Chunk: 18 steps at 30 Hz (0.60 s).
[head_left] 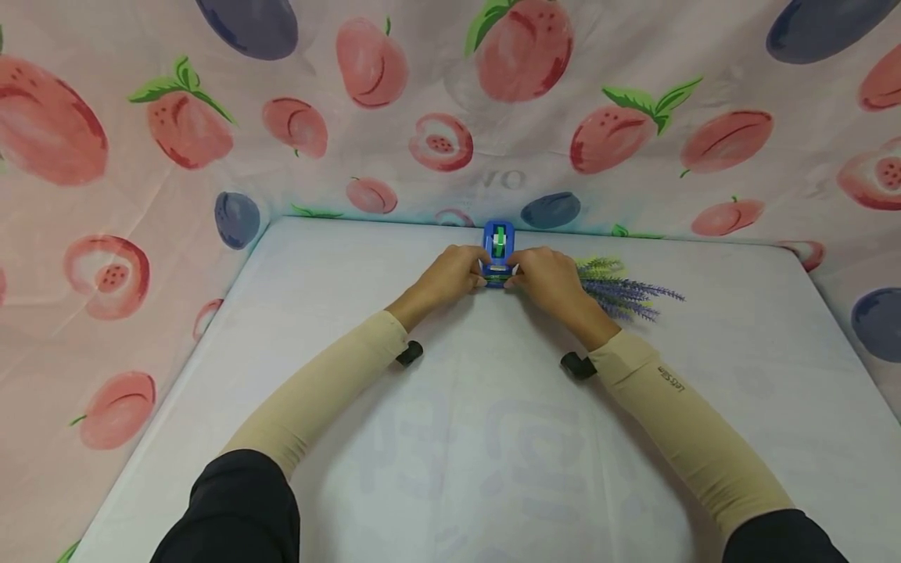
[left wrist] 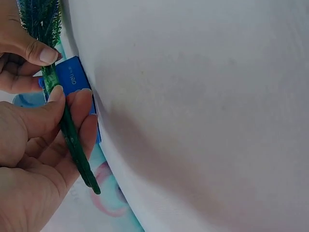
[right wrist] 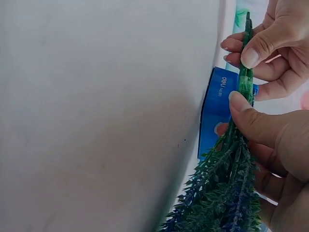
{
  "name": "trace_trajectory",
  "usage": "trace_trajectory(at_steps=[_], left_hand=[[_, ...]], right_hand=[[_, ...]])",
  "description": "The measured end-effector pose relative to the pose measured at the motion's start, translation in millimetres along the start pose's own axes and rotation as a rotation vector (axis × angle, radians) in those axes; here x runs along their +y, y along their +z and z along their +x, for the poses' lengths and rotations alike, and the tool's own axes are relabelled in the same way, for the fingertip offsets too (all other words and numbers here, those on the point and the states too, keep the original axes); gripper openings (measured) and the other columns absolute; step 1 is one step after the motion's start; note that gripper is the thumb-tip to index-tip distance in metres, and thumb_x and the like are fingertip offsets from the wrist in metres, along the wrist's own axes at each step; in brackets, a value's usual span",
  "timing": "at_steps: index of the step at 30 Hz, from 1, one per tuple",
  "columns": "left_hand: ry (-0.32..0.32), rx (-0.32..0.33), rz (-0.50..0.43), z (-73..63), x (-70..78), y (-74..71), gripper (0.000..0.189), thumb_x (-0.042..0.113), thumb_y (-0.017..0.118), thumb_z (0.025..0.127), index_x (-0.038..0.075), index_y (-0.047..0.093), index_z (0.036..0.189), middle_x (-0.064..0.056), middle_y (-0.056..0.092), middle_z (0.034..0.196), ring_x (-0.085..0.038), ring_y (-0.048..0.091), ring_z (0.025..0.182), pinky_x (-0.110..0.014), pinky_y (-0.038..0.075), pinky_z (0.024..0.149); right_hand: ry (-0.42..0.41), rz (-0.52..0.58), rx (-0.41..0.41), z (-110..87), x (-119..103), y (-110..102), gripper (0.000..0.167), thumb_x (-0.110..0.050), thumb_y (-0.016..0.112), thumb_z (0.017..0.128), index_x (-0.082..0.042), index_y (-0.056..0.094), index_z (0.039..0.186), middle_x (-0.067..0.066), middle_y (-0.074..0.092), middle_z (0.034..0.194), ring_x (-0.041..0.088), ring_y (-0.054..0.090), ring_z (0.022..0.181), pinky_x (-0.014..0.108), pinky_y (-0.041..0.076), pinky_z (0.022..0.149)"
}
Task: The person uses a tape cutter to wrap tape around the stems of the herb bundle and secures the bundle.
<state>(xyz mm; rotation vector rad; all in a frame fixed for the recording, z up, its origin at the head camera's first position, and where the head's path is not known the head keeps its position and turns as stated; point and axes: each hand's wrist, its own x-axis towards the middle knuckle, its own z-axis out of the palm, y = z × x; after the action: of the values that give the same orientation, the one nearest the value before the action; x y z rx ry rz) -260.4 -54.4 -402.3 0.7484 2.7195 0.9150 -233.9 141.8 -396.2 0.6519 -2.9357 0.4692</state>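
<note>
A bunch of artificial lavender with purple and yellow-green sprigs lies sideways between the hands, its flowers toward the right. My left hand pinches the green stems near their cut ends, thumb on top. Close to the flower heads, my right hand pinches the same stems between thumb and fingers. A shiny band of clear tape shows around the stems between both thumbs. Right behind them stands a blue tape dispenser with a green roll core; its side reads "deli".
The white tabletop stretches toward me and to both sides. Its far edge runs just behind the dispenser, against a fruit-print cloth that also hangs at the left. A dark wrist camera sits under the right wrist, another under the left.
</note>
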Motion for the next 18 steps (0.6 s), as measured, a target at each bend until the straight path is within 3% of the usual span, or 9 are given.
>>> trace_trajectory(at_steps=[8,12,18], left_hand=[[-0.028,-0.017,-0.007,-2.6,0.0,1.6,0.039,-0.002,0.071,0.091,0.003,0.064,0.129,-0.008,0.073,0.094,-0.016,0.067,0.083,-0.03,0.054,0.076],[-0.038,-0.013,0.003,-6.2,-1.8,0.8,0.038,0.002,0.073,0.092,0.004,0.063,0.129,-0.007,0.074,0.095,-0.017,0.068,0.087,-0.032,0.054,0.081],[-0.023,-0.004,0.016,-12.6,-6.2,-0.5,0.028,0.004,0.074,0.092,0.001,0.066,0.118,-0.01,0.074,0.099,-0.021,0.067,0.095,-0.035,0.054,0.089]], right_hand=[[0.017,0.054,-0.021,-4.9,2,4,0.039,-0.022,0.08,0.088,-0.005,0.069,0.121,0.012,0.077,0.094,0.025,0.072,0.08,0.043,0.057,0.066],[0.058,0.066,-0.054,-5.5,3,4,0.042,-0.028,0.082,0.087,-0.006,0.065,0.118,0.009,0.075,0.095,0.024,0.07,0.081,0.043,0.056,0.068],[0.066,0.01,-0.118,-7.4,8,2,0.045,-0.037,0.085,0.083,-0.007,0.069,0.111,0.008,0.07,0.101,0.025,0.066,0.089,0.044,0.055,0.076]])
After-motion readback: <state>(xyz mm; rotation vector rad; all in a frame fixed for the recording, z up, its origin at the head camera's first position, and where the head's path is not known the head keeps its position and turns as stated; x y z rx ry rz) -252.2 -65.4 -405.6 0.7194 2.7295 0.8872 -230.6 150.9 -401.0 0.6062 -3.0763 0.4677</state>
